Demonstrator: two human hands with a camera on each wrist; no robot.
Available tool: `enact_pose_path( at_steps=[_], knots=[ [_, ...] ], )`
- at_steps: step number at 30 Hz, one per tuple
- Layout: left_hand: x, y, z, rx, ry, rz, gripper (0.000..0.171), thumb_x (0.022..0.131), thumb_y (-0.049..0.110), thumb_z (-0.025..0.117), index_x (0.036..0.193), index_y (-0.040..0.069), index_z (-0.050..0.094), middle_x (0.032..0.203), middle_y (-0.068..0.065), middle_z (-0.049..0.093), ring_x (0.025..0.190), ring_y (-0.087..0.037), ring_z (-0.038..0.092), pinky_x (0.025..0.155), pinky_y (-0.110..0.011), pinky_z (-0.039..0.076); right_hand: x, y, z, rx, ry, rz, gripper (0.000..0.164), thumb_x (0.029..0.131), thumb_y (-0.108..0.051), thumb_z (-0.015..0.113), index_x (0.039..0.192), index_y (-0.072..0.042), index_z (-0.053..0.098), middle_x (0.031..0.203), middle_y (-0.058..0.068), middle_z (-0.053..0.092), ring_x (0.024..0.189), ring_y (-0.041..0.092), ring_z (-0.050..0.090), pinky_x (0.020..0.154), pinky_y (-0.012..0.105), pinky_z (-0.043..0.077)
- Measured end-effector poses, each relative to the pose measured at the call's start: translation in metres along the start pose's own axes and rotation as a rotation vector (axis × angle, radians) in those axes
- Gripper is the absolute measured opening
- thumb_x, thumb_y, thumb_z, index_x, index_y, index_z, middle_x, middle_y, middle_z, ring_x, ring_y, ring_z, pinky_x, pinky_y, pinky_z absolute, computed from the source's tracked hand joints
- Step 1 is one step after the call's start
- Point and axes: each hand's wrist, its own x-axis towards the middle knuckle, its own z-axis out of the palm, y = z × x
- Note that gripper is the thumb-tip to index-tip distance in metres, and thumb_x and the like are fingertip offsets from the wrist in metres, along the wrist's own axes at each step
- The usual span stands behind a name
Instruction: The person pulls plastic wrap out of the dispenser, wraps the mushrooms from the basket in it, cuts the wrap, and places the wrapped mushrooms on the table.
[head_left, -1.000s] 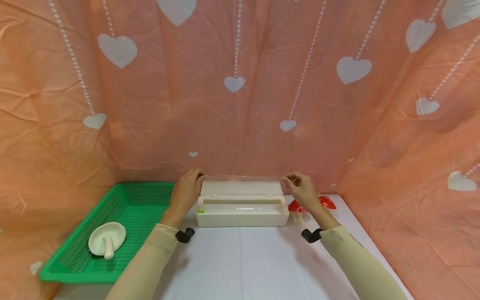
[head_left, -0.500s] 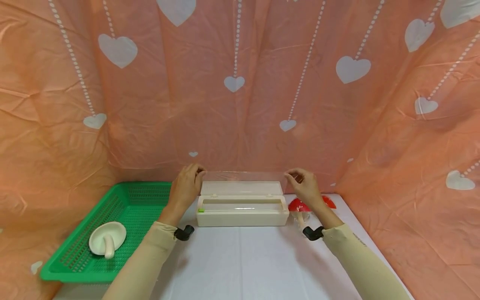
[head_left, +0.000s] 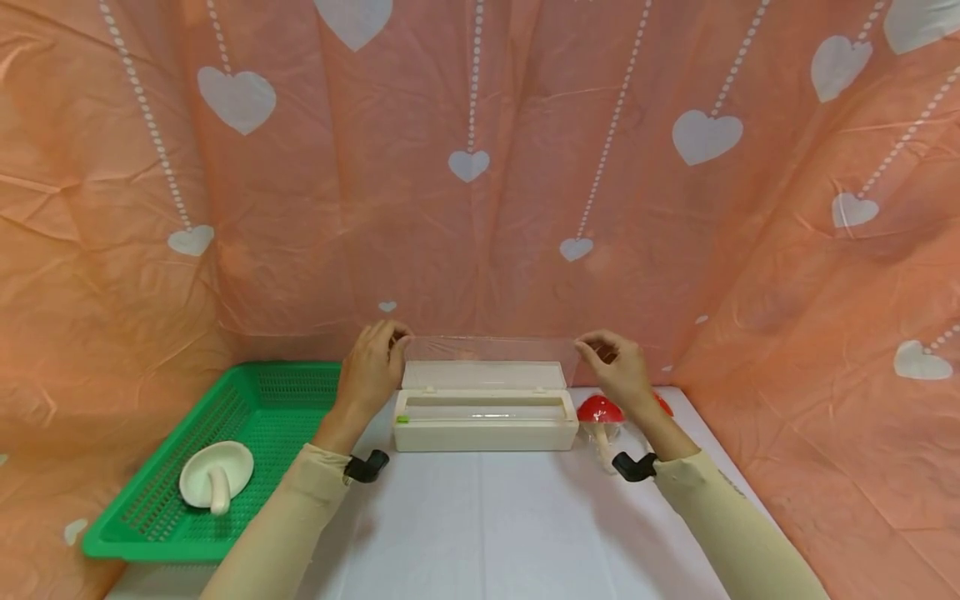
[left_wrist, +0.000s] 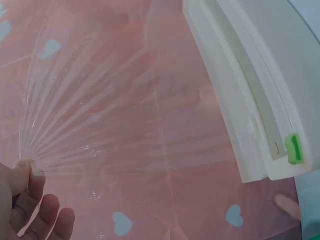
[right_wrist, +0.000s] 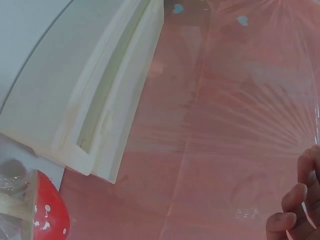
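A clear sheet of cling film [left_wrist: 90, 110] stretches up behind a cream cling film dispenser [head_left: 486, 438]. My left hand [head_left: 367, 367] pinches the film's left corner between thumb and forefinger, and folds fan out from that pinch in the left wrist view. At the opposite corner, my right hand [head_left: 622, 371] pinches the film in the same way. The dispenser's lid [head_left: 483, 375] is raised, and a roll shows through its long slot. A green cutter slider [left_wrist: 294, 148] sits at the slot's left end. Both hands are above and behind the box, apart from it.
Right of the dispenser lies a red-capped toy mushroom [head_left: 600, 410] in clear wrap, with a second red cap [head_left: 663, 405] partly behind my right arm. A green basket [head_left: 105, 546] at left holds a white mushroom [head_left: 219, 479]. A pink heart-patterned sheet [head_left: 465, 250] hangs behind.
Both hands have risen and moved slightly away from the dispenser, drawing more film up behind the lid. My right hand has also shifted a little right, uncovering more of the red-capped mushroom.
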Motion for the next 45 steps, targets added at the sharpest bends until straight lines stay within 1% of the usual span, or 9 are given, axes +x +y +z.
enact_pose_path(
  at_steps=[9,14,18,23,28,34,37,40,45],
  knots=[
    [-0.008,0.001,-0.005,-0.095,0.041,0.051,0.008,0.109,0.013,0.065,0.113,0.006,0.068,0.098,-0.009,0.066,0.089,-0.027,0.062,0.075,-0.048,0.055,-0.007,-0.005,-0.009,0.044,-0.027,-0.058,0.009,0.099,-0.007,0.078,0.105,0.000,0.078,0.092,0.020,0.074,0.071,0.014,0.062,0.064,0.018,0.052],
    [-0.020,0.002,-0.011,-0.173,0.021,0.086,0.006,0.106,0.007,0.067,0.111,0.004,0.068,0.098,-0.010,0.066,0.093,-0.026,0.063,0.081,-0.050,0.056,-0.020,-0.007,-0.017,0.089,-0.086,-0.083,0.009,0.096,0.000,0.079,0.105,-0.003,0.078,0.091,0.016,0.075,0.071,0.014,0.061,0.062,0.018,0.052],
    [-0.032,0.004,-0.017,-0.213,0.001,0.116,0.005,0.107,0.007,0.066,0.111,0.005,0.067,0.095,-0.009,0.066,0.090,-0.020,0.062,0.080,-0.043,0.056,-0.035,-0.008,-0.021,0.066,-0.094,-0.149,0.017,0.091,0.008,0.079,0.102,-0.004,0.078,0.087,0.009,0.075,0.071,0.011,0.061,0.064,0.019,0.052],
    [-0.040,0.008,-0.021,-0.216,0.010,0.141,0.004,0.107,0.006,0.066,0.110,0.005,0.067,0.092,-0.001,0.062,0.090,-0.014,0.059,0.079,-0.034,0.053,-0.047,-0.021,-0.023,0.044,-0.059,-0.244,0.024,0.085,0.017,0.077,0.097,-0.003,0.076,0.085,0.000,0.073,0.070,0.008,0.058,0.064,0.017,0.050],
    [-0.049,0.012,-0.025,-0.200,0.011,0.157,0.005,0.106,0.004,0.066,0.110,0.005,0.067,0.096,0.001,0.063,0.092,-0.014,0.057,0.080,-0.030,0.049,-0.053,-0.010,-0.025,0.036,-0.065,-0.268,0.026,0.084,0.017,0.078,0.098,-0.006,0.077,0.084,-0.001,0.072,0.069,0.009,0.056,0.063,0.017,0.048],
    [-0.060,0.011,-0.028,-0.212,0.018,0.197,0.011,0.102,-0.001,0.070,0.109,0.007,0.068,0.100,0.002,0.065,0.094,-0.014,0.057,0.082,-0.025,0.046,-0.059,-0.016,-0.027,0.044,-0.063,-0.323,0.027,0.080,0.023,0.076,0.095,0.001,0.075,0.081,0.003,0.072,0.067,0.008,0.055,0.062,0.016,0.047],
    [-0.069,0.010,-0.031,-0.221,0.005,0.216,0.014,0.100,-0.002,0.072,0.109,0.009,0.069,0.102,0.004,0.066,0.096,-0.013,0.058,0.086,-0.021,0.046,-0.065,-0.016,-0.027,0.063,-0.062,-0.362,0.029,0.078,0.026,0.076,0.094,0.001,0.075,0.079,0.006,0.071,0.066,0.008,0.054,0.058,0.020,0.044],
    [-0.080,0.010,-0.033,-0.229,-0.019,0.242,0.019,0.097,-0.004,0.073,0.109,0.010,0.069,0.101,0.007,0.065,0.097,-0.012,0.059,0.100,-0.017,0.043,-0.076,-0.013,-0.029,0.079,-0.074,-0.390,0.034,0.075,0.025,0.078,0.095,-0.003,0.077,0.081,0.003,0.072,0.068,0.007,0.053,0.057,0.023,0.043],
    [-0.096,0.006,-0.037,-0.225,-0.080,0.318,0.027,0.092,-0.009,0.076,0.106,0.013,0.069,0.102,0.010,0.065,0.097,-0.010,0.060,0.097,-0.017,0.046,-0.093,-0.003,-0.033,0.102,-0.110,-0.449,0.041,0.071,0.022,0.081,0.098,-0.008,0.079,0.078,-0.001,0.069,0.067,0.006,0.053,0.056,0.026,0.044]
  ],
)
